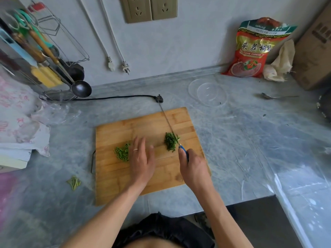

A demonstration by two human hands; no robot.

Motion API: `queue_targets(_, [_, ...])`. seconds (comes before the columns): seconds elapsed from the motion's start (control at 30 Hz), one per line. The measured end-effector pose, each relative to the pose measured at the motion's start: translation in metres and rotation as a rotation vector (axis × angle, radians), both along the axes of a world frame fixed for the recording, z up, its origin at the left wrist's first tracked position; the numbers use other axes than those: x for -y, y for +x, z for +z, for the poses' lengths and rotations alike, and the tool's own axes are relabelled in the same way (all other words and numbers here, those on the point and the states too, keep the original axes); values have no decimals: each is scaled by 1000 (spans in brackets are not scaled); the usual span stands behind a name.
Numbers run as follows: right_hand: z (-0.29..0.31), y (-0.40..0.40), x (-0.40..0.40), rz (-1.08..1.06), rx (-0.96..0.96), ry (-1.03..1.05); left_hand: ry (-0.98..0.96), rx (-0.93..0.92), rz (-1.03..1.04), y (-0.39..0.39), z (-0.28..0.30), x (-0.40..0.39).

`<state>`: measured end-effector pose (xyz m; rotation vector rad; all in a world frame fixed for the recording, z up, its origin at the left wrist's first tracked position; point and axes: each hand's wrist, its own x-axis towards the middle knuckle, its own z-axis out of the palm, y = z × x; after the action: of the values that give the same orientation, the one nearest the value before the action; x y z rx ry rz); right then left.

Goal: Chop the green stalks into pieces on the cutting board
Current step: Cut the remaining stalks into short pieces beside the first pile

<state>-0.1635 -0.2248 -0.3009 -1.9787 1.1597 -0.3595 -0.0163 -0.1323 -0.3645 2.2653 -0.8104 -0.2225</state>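
A wooden cutting board [125, 178] holds a pile of chopped green pieces [122, 153]. The left hand [142, 159] lies flat beside them, fingers straight. Further right, darker green stalks [170, 141] sit under the knife [168, 123], its handle gripped by the right hand [194, 168].

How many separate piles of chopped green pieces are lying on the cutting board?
2. One pile lies left of the left hand; the other pile lies beside the knife. Smaller bits under the hands may be hidden.
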Motion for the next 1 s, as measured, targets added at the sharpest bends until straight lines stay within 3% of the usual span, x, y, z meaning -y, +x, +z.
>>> queue_targets(0.1, [0, 22, -11, 180, -41, 2, 39, 36, 181, 30, -4, -34])
queue_targets(0.2, [-7, 46, -17, 298, -132, -22, 213, 66, 269, 51, 0, -55])
queue_targets(0.37, [-10, 57, -32, 389, -217, -52, 210, 6, 165, 60, -3, -57])
queue_targets(0.53, [-12, 59, -34, 426, -147, -68, 123, 53, 87, 56, -14, -50])
queue_targets(0.77, [-19, 52, -24, 337, -163, -65, 412, 240, -105, 58, -22, -49])
queue_targets(1.0, [-13, 50, -32, 364, -90, 14, 186, 231, -105, 71, -26, -44])
